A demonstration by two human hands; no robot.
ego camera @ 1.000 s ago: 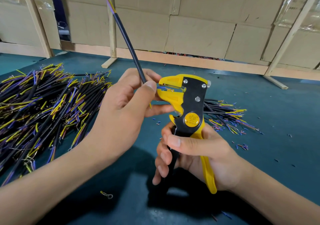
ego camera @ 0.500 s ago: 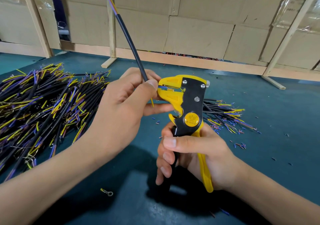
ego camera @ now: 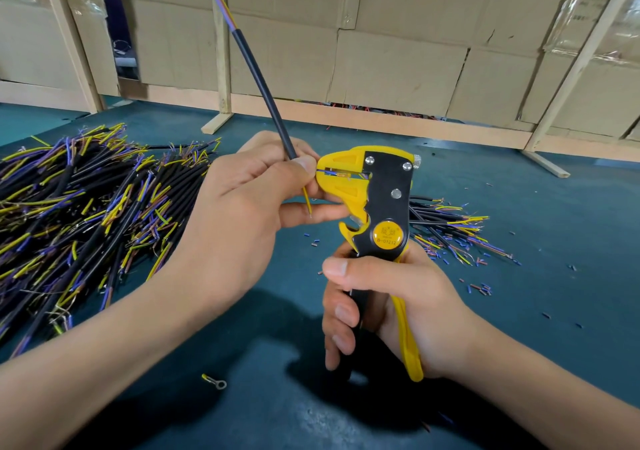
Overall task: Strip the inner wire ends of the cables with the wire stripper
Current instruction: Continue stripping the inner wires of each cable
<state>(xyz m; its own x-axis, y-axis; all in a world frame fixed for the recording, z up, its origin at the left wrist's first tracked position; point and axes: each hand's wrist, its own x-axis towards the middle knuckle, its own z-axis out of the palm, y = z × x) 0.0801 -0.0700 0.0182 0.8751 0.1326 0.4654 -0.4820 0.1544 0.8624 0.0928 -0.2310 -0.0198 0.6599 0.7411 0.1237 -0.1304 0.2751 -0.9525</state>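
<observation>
A person's left hand (ego camera: pixel 242 214) pinches a black-sheathed cable (ego camera: pixel 263 93) between thumb and curled fingers, the sheath rising up and away toward the left, coloured inner wires showing at its far top end. At the near end, a thin blue inner wire (ego camera: pixel 325 171) runs sideways from the thumb tip into the yellow head of a yellow-and-black wire stripper (ego camera: pixel 377 200), while a yellow inner wire (ego camera: pixel 307 202) hangs loose beside the fingers. The right hand (ego camera: pixel 391 307) is wrapped around the stripper's handles, thumb laid across the front and fingers curled round the black grip, holding the tool upright above a dark teal work mat (ego camera: pixel 554 328). A large heap of black cables with yellow, blue and brown wire ends (ego camera: pixel 79 207) lies on the mat at left; a smaller pile of similar cables (ego camera: pixel 446 231) lies behind the tool at right. Short snipped bits of coloured insulation (ego camera: pixel 481 288) are scattered over the mat near the smaller pile. A small metal ring terminal (ego camera: pixel 215 381) lies on the mat below the left forearm. Cardboard panels braced by pale wooden battens (ego camera: pixel 398 65) close the background.
</observation>
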